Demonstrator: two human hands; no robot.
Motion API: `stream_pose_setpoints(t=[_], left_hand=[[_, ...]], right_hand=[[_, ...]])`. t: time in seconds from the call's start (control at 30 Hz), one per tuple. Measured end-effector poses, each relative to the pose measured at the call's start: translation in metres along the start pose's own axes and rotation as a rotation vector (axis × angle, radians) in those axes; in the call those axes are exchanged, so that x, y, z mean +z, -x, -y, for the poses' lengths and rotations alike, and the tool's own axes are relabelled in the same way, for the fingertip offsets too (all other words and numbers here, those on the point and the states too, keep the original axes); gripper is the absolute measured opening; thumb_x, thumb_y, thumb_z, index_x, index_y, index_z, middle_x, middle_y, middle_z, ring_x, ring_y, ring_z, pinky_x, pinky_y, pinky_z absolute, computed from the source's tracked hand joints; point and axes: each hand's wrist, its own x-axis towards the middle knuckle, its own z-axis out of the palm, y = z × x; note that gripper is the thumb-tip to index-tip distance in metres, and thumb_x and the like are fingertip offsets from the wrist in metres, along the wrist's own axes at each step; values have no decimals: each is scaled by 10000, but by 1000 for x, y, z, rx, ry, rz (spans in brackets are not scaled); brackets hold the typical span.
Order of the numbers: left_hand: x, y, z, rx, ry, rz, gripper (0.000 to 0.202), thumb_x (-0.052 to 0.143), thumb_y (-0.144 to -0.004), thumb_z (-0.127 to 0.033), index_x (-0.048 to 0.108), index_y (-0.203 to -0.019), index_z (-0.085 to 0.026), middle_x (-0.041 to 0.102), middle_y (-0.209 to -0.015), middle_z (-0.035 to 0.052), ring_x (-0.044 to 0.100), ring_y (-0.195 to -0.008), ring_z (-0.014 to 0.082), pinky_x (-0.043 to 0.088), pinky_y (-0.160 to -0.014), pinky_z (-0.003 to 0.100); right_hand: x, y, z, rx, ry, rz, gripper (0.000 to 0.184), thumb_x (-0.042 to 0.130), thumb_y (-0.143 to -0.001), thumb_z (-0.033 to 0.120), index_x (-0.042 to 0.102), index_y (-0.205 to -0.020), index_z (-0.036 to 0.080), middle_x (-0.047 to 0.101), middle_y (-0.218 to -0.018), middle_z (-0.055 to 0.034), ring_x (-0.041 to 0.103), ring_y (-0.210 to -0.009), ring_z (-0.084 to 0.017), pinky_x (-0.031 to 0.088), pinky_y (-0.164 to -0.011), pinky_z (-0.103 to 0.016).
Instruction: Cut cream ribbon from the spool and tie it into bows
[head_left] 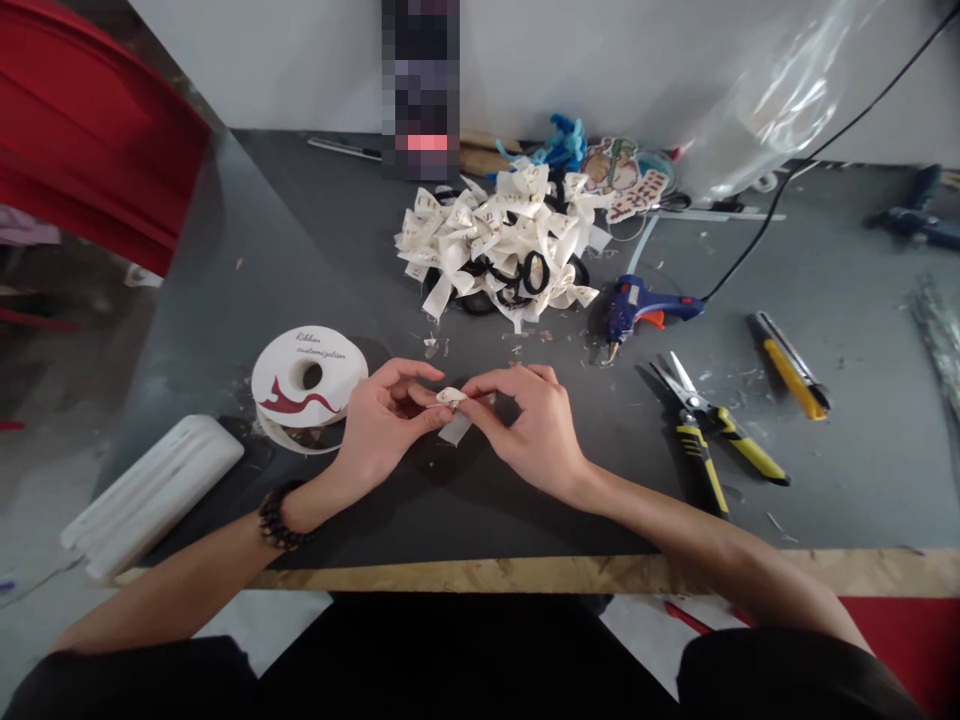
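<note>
Between my two hands is a small piece of white ribbon (453,430), folded at the top with a tail hanging below. My left hand (386,415) pinches its left side between thumb and fingers. From the other side my right hand (529,420) grips it with thumb and forefinger. The fingertips of both hands nearly meet and cover part of the ribbon. Just left of my left hand lies a ribbon spool (281,365) with printed lettering. Beyond the hands is a pile of white ribbon bows (517,225) mixed with black hair ties (535,272).
Right of the pile lies a blue glue gun (630,305) with a black cord. Open yellow-handled shears (697,410) and a yellow utility knife (795,370) are at right. A white device (161,490) rests at the left edge. Blue fuzzy stems (562,145) and plastic wrap (757,120) stand behind.
</note>
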Motion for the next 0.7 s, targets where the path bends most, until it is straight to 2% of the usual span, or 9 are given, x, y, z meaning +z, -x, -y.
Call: stream_pose_setpoints(t=[0.07,0.13,0.27,0.43,0.57,0.7], left_hand=[[1,2,-1,-16,16,11,492,990,-719,-313,716,-1114,-208,786,-765,-1,764,-712,154,644,-700,243],[2,4,-2,-17,19,22,453,978,-740,-283,718,-1102,-205,787,-777,-4,762,-730,135,629,-718,212],[2,5,-1,25,54,47,375,952,-777,-227,722,-1072,-208,769,-752,-19,742,-714,107,589,-686,166],[3,4,4,-23,247,96,464,931,-800,-178,718,-1206,-243,813,-838,-12,768,-769,118,622,-756,198],[4,3,7,-42,347,95,323,919,-813,-168,747,-1080,-225,836,-887,0,777,-809,114,620,-781,184],[3,1,7,43,325,101,369,898,-823,-124,741,-1132,-250,818,-1004,0,747,-885,100,610,-817,176]], right_hand=[[-1,1,2,82,-101,35,76,742,-978,307,745,-919,258,801,-863,21,709,-778,-182,438,-929,-426],[-1,2,2,174,-224,83,110,707,-990,331,744,-945,237,782,-869,1,685,-772,-173,477,-829,-370],[1,3,-3,307,-426,127,206,712,-974,412,740,-934,212,730,-860,-9,611,-742,-150,461,-694,-302],[3,3,-8,347,-571,129,238,759,-941,443,749,-935,206,700,-845,-8,574,-720,-139,448,-682,-300],[6,2,-10,321,-587,102,250,784,-927,455,751,-941,207,688,-824,-3,561,-696,-133,436,-658,-297],[7,1,-8,368,-709,80,299,828,-890,487,747,-924,201,679,-756,9,593,-661,-130,456,-632,-289]])
